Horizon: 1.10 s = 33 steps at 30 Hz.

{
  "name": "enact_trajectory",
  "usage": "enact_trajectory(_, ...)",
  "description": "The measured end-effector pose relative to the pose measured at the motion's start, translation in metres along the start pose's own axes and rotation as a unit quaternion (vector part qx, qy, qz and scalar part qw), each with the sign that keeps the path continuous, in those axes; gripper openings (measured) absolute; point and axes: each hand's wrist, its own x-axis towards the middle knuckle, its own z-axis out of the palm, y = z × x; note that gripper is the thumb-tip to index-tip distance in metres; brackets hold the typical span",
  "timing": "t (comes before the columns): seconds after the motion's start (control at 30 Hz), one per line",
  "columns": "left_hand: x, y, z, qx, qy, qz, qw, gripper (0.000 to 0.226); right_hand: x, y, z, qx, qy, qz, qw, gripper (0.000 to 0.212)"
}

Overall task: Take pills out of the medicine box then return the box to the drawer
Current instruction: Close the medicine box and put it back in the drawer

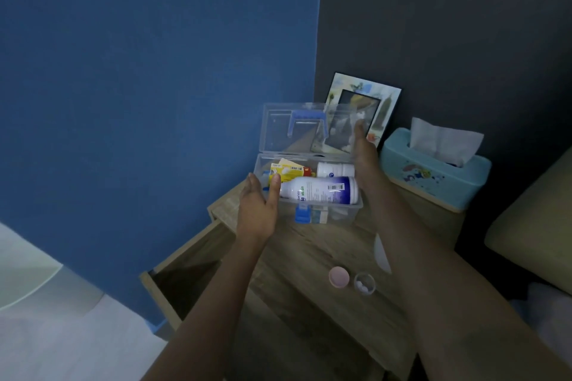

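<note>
- The medicine box (334, 213), a clear plastic case with a blue latch at its front, sits on the wooden table (309, 257) straight ahead, between the two hands.
- Its long axis runs left to right across the view; the lid (278, 130) stands raised at the back, with its blue handle showing through.
- The left hand (257, 207) rests against the box's left end, thumb over the rim, fingers loosely spread and not closed around anything.
- The right hand (363, 158) lies along the right end, fingers stretched up toward the raised lid; it is flat and open, gripping nothing as far as I can tell.
- A large white bottle (322, 190) lies lengthwise inside, above smaller packets.
- Nearer the body, a small clear cup of pills (364, 283) and a pink cap (339, 277) stand on the table, so the pills look already out.
- The open drawer (185, 272) lies down and to the left, on the left hand's side, well apart from the box.
- Judgement: the lid needs closing first, and the right hand is nearer to it.
</note>
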Motion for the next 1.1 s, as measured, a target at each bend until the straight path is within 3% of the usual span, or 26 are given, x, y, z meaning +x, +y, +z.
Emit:
enact_trajectory(0.3,-0.008,0.007,-0.002,-0.059,0.0,0.002,0.998,0.107,-0.014,0.0,-0.013,0.216,0.003,-0.003,0.976,0.081)
enact_trajectory(0.4,-0.01,0.006,-0.002,-0.123,0.019,-0.004,0.992,0.092,-0.035,0.012,-0.02,0.249,-0.009,-0.007,0.968,0.068)
enact_trajectory(0.47,-0.011,0.006,-0.004,-0.183,0.027,-0.015,0.983,0.088,-0.051,0.024,-0.021,0.212,-0.037,0.011,0.976,0.059)
enact_trajectory(0.57,-0.018,0.007,-0.006,-0.205,0.034,-0.009,0.978,0.074,-0.06,0.042,-0.018,0.125,0.008,-0.015,0.992,0.037)
enact_trajectory(0.73,-0.021,0.005,-0.008,-0.205,0.075,0.001,0.976,0.061,-0.064,0.055,-0.014,0.048,0.042,-0.061,0.996,0.043)
enact_trajectory(0.9,-0.021,0.003,-0.004,-0.197,0.057,-0.024,0.978,0.087,-0.067,0.063,-0.016,-0.018,0.056,-0.082,0.995,0.04)
enact_trajectory(1.1,-0.019,0.001,-0.003,-0.137,0.088,-0.006,0.987,0.065,-0.07,0.07,-0.016,-0.012,0.045,-0.097,0.994,0.041)
